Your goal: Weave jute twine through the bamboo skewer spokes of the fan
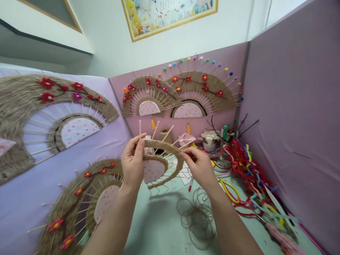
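A half-made fan frame of thin wooden sticks, partly woven with brown twine, hangs above the table between my hands. Its centre is a pink dotted half circle. My left hand pinches the upper left of the woven band beside an upright stick. At the right side of the band, the closed fingertips of my right hand grip the twine band near the stick ends. Below, a loose tangle of brown twine lies on the table.
Finished twine fans with red flowers stand at left, lower left and on the pink back panel. Coloured pipe cleaners pile up at right, near scissors. A red pen lies on the green table.
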The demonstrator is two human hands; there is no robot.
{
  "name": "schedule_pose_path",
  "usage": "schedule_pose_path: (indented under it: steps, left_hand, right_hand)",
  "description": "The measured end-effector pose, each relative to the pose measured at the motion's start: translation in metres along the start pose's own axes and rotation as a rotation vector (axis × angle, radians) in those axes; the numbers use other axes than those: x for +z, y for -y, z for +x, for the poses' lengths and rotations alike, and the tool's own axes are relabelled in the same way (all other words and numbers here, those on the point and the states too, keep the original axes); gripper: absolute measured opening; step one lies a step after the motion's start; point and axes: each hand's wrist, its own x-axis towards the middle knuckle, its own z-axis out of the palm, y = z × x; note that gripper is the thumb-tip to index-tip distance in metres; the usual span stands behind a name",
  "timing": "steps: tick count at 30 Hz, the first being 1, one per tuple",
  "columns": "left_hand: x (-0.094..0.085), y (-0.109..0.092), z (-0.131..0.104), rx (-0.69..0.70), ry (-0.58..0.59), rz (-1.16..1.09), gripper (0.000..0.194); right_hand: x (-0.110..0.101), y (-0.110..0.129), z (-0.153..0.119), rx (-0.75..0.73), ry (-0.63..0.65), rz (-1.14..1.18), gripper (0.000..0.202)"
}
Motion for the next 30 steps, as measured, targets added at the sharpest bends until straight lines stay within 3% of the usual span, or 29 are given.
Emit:
schedule_pose_path:
  steps: [6,10,12,15,17,19,23,27,30]
  left_hand:
    - [-0.014,0.006,0.011,-0.006,-0.159,-0.286,0.022]
    - [-0.032,0.005,0.010,-0.060,-0.192,-0.344,0.021]
    - [-0.042,0.001,0.009,-0.151,-0.128,-0.305,0.027]
    - [-0.059,-0.005,0.011,-0.316,0.069,-0.235,0.039]
    - [-0.068,-0.005,0.014,-0.369,0.161,-0.217,0.037]
    - [-0.075,-0.001,0.017,-0.365,0.173,-0.225,0.029]
    - [-0.080,0.007,0.018,-0.299,0.059,-0.280,0.019]
    - [-0.078,0.014,0.016,-0.213,-0.128,-0.318,0.019]
    - [-0.075,0.021,0.012,-0.163,-0.203,-0.329,0.019]
  right_hand:
    - [0.007,-0.006,0.001,0.074,-0.031,0.070,0.020]
    - [0.015,-0.007,-0.001,0.082,-0.030,0.072,0.022]
    - [0.020,-0.007,-0.002,0.088,-0.028,0.055,0.023]
    - [0.025,-0.006,-0.005,0.084,-0.018,0.047,0.023]
    - [0.027,-0.004,-0.006,0.082,-0.009,0.049,0.023]
    - [0.029,-0.002,-0.008,0.081,-0.003,0.054,0.021]
    - [0.033,0.003,-0.014,0.072,-0.013,0.081,0.019]
    - [0.039,0.008,-0.020,0.050,-0.029,0.092,0.018]
    - [0.042,0.007,-0.020,0.071,-0.004,0.089,0.019]
